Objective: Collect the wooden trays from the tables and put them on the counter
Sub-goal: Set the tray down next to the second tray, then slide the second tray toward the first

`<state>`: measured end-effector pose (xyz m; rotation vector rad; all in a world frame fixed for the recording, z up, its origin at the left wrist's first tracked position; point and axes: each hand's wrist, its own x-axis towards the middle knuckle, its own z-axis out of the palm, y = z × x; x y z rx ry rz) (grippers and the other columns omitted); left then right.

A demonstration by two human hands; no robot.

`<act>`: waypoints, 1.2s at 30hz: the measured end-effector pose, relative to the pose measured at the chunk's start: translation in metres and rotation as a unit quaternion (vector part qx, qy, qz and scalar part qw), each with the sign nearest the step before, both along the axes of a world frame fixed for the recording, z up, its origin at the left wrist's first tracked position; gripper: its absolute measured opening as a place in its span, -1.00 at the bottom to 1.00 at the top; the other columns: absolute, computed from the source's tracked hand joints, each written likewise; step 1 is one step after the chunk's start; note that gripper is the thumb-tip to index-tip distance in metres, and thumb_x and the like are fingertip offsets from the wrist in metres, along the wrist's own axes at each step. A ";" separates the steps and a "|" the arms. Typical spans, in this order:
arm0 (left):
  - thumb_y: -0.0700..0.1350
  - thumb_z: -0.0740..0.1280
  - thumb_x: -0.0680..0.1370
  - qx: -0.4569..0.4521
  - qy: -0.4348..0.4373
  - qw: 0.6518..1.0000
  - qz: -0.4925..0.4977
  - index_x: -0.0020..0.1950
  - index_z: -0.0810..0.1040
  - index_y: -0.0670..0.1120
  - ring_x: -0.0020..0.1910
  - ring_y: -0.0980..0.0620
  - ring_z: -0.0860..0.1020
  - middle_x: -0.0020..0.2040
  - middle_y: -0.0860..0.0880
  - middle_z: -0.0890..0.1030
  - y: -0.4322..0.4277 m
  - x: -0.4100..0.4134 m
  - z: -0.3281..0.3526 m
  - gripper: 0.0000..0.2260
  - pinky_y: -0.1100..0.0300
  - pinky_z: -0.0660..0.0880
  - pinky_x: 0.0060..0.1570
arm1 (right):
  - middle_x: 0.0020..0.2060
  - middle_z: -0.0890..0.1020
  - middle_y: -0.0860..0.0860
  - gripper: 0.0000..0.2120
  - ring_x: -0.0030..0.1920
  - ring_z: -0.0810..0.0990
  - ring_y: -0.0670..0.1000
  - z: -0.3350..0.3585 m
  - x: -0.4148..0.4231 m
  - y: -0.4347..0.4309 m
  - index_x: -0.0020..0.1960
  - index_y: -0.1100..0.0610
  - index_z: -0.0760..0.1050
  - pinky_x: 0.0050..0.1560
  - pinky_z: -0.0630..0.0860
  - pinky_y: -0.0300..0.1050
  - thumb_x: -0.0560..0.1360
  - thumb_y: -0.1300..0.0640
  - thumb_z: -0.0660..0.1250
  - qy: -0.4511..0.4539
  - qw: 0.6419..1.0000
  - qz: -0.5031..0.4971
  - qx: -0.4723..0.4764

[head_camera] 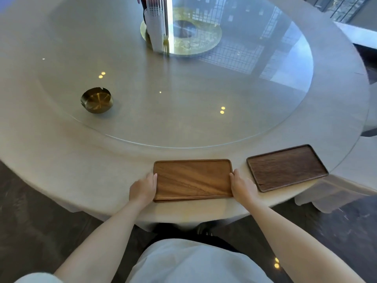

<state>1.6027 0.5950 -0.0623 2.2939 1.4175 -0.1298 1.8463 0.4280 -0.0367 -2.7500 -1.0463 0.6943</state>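
The fingers (153, 176) of the left hand (142, 189) were laid against the left short edge of the lighter wooden tray (192, 179), and the fingers (233, 175) of the right hand (243, 187) were laid against its right short edge. Both hands were curled narrow around the rim, so the tray was held between them, but it appeared to lie flat on the desk (81, 170) and I could not tell that it was lifted at all. This tray was at the near edge of the round desk, directly in front of the person.

Just beside it on the right, not touching it, lay a darker wooden tray (286, 167), a little turned and also near the edge. No hand was on it.

Farther out, on the glass turntable (183, 119), stood a brass ashtray (97, 100) to the left, and a clear stand with stacked cups (155, 31) near the middle.

In my judgement the task was at an early stage: the first tray was only being taken, the second one waited, and no counter was visible here. Both trays remained to be carried there, and other tables could not be seen.
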 end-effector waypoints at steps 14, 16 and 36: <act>-0.03 -0.07 0.63 0.000 -0.002 1.000 0.022 -0.01 0.46 -0.18 -0.16 -0.19 0.57 -0.16 -0.18 0.61 -0.010 -0.003 0.000 -0.64 0.04 0.48 -0.17 | -0.35 0.41 -0.02 -0.74 -0.37 0.41 0.04 0.002 0.004 0.003 0.06 0.18 0.31 -0.35 0.33 -0.07 0.62 0.03 -0.05 -0.015 0.998 0.062 -0.006; -0.03 -0.06 0.63 -0.010 -0.012 0.999 0.029 -0.06 0.45 -0.16 -0.19 -0.17 0.56 -0.22 -0.15 0.57 -0.008 -0.005 0.001 -0.65 0.08 0.43 -0.22 | -0.37 0.40 -0.04 -0.72 -0.41 0.38 0.01 0.003 0.005 0.003 0.04 0.17 0.32 -0.42 0.27 -0.11 0.61 0.01 -0.05 -0.018 0.998 0.061 -0.005; -0.01 0.11 0.60 0.049 -0.128 0.988 -0.066 -0.02 0.45 -0.20 -0.10 -0.28 0.57 -0.12 -0.28 0.62 -0.090 0.211 0.056 -0.72 0.02 0.41 -0.21 | 0.01 0.58 0.18 -0.66 -0.03 0.56 0.21 0.038 0.163 -0.081 0.11 0.22 0.31 -0.27 0.35 -0.04 0.59 -0.03 -0.03 -0.082 0.988 -0.076 0.103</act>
